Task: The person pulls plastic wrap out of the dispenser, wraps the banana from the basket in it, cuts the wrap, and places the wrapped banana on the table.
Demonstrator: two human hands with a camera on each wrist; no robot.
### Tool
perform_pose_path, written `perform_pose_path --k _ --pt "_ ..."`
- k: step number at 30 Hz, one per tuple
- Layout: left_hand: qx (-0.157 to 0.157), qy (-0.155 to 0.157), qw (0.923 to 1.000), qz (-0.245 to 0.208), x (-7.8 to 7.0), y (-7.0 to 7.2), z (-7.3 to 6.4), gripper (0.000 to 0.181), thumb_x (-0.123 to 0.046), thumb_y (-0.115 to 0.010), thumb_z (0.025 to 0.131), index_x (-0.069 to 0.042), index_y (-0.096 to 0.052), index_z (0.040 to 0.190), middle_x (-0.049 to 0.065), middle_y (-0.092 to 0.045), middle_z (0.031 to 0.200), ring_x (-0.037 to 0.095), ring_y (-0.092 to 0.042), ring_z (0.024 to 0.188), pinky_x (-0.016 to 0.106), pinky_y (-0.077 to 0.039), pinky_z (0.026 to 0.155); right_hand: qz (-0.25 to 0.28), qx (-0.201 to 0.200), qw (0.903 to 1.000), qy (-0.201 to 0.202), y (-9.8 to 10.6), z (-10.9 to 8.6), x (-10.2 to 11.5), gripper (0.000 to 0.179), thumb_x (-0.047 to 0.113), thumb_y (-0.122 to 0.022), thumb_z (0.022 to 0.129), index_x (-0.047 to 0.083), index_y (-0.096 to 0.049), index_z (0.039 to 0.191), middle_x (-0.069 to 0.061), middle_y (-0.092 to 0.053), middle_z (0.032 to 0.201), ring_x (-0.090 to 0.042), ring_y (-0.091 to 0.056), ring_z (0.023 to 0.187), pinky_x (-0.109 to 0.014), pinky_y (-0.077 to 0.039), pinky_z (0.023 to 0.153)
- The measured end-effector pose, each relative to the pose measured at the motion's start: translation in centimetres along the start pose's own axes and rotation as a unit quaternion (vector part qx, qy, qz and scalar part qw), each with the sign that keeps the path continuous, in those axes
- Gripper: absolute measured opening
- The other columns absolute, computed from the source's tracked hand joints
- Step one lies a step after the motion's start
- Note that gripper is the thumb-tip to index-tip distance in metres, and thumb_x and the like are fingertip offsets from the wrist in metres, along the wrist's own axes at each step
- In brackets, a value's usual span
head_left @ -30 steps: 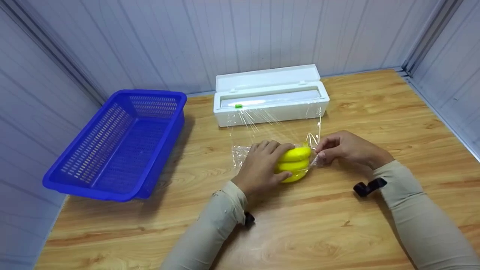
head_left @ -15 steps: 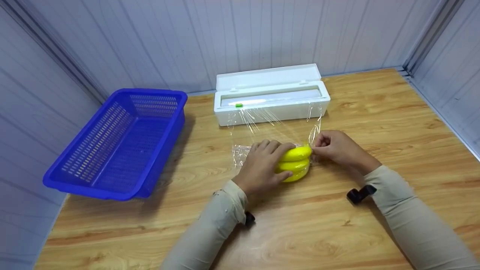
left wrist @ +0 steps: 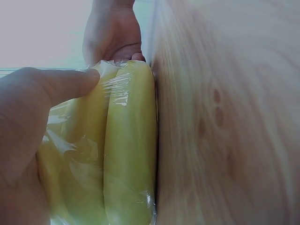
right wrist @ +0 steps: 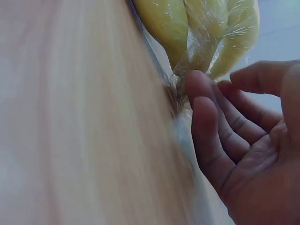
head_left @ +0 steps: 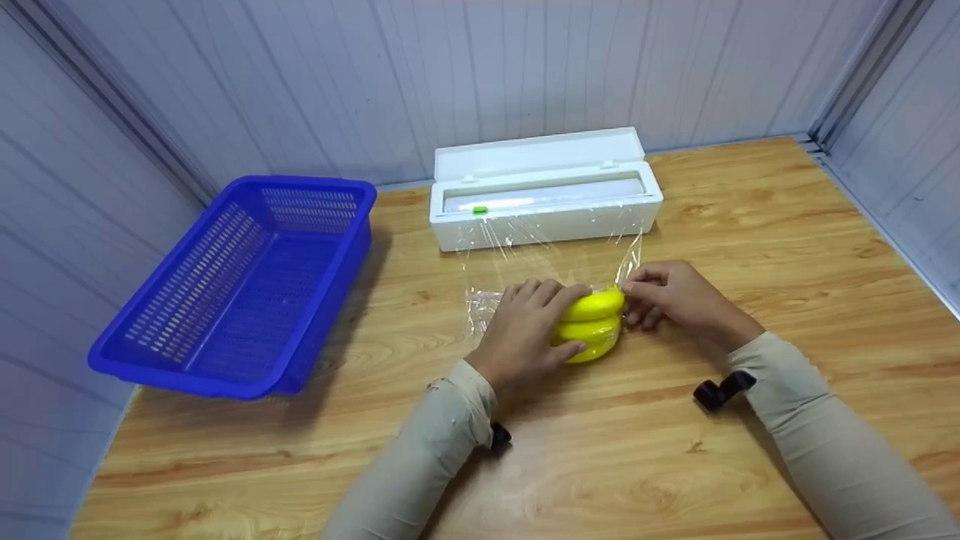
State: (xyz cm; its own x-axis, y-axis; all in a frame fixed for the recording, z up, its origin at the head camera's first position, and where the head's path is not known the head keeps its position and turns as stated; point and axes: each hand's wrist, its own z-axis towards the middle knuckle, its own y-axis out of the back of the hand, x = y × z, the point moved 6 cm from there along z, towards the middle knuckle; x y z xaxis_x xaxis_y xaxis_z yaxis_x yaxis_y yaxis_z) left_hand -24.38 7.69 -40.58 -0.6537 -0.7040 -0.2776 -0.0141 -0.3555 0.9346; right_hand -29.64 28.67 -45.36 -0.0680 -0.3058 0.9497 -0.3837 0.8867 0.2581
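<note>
A bunch of yellow bananas [head_left: 592, 328], covered in clear plastic wrap, lies on the table. My left hand [head_left: 525, 330] grips the bunch from above, fingers over its far side and thumb [left wrist: 75, 84] along the near side. At the right end, my right hand [head_left: 675, 296] has its fingertips [right wrist: 199, 82] against the bunched wrap [right wrist: 180, 91] just past the banana tips. Its thumb [right wrist: 255, 75] stands close to the index finger, and the other fingers are loosely bent. From the bananas, a sheet of plastic wrap [head_left: 540, 266] runs back to the white dispenser box [head_left: 547, 225].
The dispenser's lid [head_left: 536, 154] stands raised, and a green slide cutter [head_left: 480, 210] sits near the left of its front edge. A blue plastic basket [head_left: 300, 330] stands at the left of the wooden table [head_left: 600, 465]. White panel walls [head_left: 525, 67] enclose the back and sides.
My right hand has moved slightly left and in toward the banana ends, and its lower fingers have loosened. The wrap at that end is pulled in closer. My left hand holds still.
</note>
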Motion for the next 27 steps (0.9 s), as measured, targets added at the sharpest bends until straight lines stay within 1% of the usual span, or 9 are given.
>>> perform_pose_path --k 3,5,8,12,20,22,23,25,27 --pt "0.001 -0.003 1.0 -0.001 -0.1 0.0 0.1 0.069 -0.047 -0.074 0.088 -0.025 -0.045 0.147 -0.002 -0.057 0.125 0.019 -0.048 0.118 0.037 -0.034 0.104 0.01 -0.01 0.9999 0.0 0.0 0.0 0.2 0.032 0.025 -0.06 0.102 -0.007 -0.06 0.108 -0.023 -0.07 0.093 -0.027 -0.071 0.075 -0.037 -0.06 0.064" --pt "0.002 -0.004 1.0 -0.001 -0.1 0.0 0.1 0.069 -0.048 -0.074 0.088 -0.025 -0.044 0.147 -0.002 -0.057 0.125 0.019 -0.048 0.118 0.037 -0.034 0.104 -0.003 -0.021 0.9997 0.008 0.1 0.0 0.4 0.031 0.024 -0.058 0.103 -0.007 -0.058 0.108 -0.022 -0.071 0.093 -0.028 -0.072 0.075 -0.038 -0.06 0.063" --pt "0.003 -0.005 1.0 0.0 -0.1 0.0 0.2 0.069 -0.048 -0.074 0.088 -0.025 -0.044 0.147 -0.002 -0.057 0.124 0.019 -0.048 0.117 0.037 -0.034 0.104 -0.032 -0.049 0.998 0.025 0.2 -0.1 0.8 0.029 0.022 -0.058 0.103 -0.006 -0.06 0.106 -0.02 -0.072 0.089 -0.028 -0.072 0.073 -0.038 -0.06 0.062" --pt "0.004 -0.004 1.0 -0.001 -0.1 -0.1 0.2 0.069 -0.047 -0.074 0.088 -0.025 -0.045 0.147 -0.002 -0.057 0.123 0.018 -0.048 0.116 0.036 -0.034 0.103 -0.034 -0.086 0.9946 0.049 0.3 -0.4 1.6 0.025 0.018 -0.058 0.102 -0.006 -0.061 0.101 -0.018 -0.072 0.085 -0.027 -0.072 0.07 -0.039 -0.06 0.062" --pt "0.003 0.003 1.0 -0.005 0.0 -0.2 0.0 0.07 -0.047 -0.074 0.088 -0.026 -0.044 0.148 -0.002 -0.056 0.125 0.018 -0.048 0.118 0.038 -0.034 0.104 -0.047 -0.114 0.9861 0.111 -0.3 -1.1 3.5 0.025 0.017 -0.059 0.102 -0.007 -0.064 0.097 -0.02 -0.068 0.086 -0.029 -0.071 0.072 -0.043 -0.059 0.06" --pt "0.004 0.004 1.0 -0.005 0.0 -0.1 0.0 0.07 -0.047 -0.074 0.088 -0.026 -0.045 0.148 -0.002 -0.056 0.124 0.018 -0.048 0.118 0.038 -0.034 0.104 -0.092 -0.138 0.9758 0.142 -0.6 -1.5 4.3 0.021 0.015 -0.06 0.101 -0.005 -0.066 0.095 -0.016 -0.069 0.086 -0.027 -0.071 0.071 -0.037 -0.059 0.059" --pt "0.004 0.004 1.0 -0.005 0.0 -0.1 0.0 0.069 -0.047 -0.074 0.088 -0.026 -0.045 0.148 -0.002 -0.056 0.124 0.018 -0.048 0.117 0.039 -0.034 0.104 -0.124 -0.152 0.9672 0.161 -0.8 -1.7 4.8 0.018 0.014 -0.061 0.099 -0.003 -0.066 0.093 -0.014 -0.069 0.085 -0.025 -0.07 0.07 -0.034 -0.059 0.06" --pt "0.005 0.006 0.9999 -0.007 0.0 -0.1 0.0 0.069 -0.046 -0.074 0.089 -0.025 -0.045 0.147 -0.002 -0.056 0.124 0.018 -0.048 0.117 0.039 -0.034 0.105 -0.2 -0.183 0.9408 0.204 -1.3 -2.3 5.8 0.012 0.01 -0.063 0.096 0.001 -0.067 0.089 -0.009 -0.068 0.083 -0.022 -0.066 0.068 -0.029 -0.057 0.06" --pt "0.004 0.006 0.9999 -0.009 0.0 0.0 0.0 0.068 -0.045 -0.074 0.088 -0.025 -0.045 0.147 -0.002 -0.056 0.124 0.019 -0.048 0.118 0.04 -0.034 0.106 -0.272 -0.21 0.9073 0.243 -1.9 -2.9 6.8 0.009 0.008 -0.065 0.093 0.002 -0.067 0.086 -0.007 -0.065 0.083 -0.019 -0.063 0.067 -0.028 -0.053 0.06"
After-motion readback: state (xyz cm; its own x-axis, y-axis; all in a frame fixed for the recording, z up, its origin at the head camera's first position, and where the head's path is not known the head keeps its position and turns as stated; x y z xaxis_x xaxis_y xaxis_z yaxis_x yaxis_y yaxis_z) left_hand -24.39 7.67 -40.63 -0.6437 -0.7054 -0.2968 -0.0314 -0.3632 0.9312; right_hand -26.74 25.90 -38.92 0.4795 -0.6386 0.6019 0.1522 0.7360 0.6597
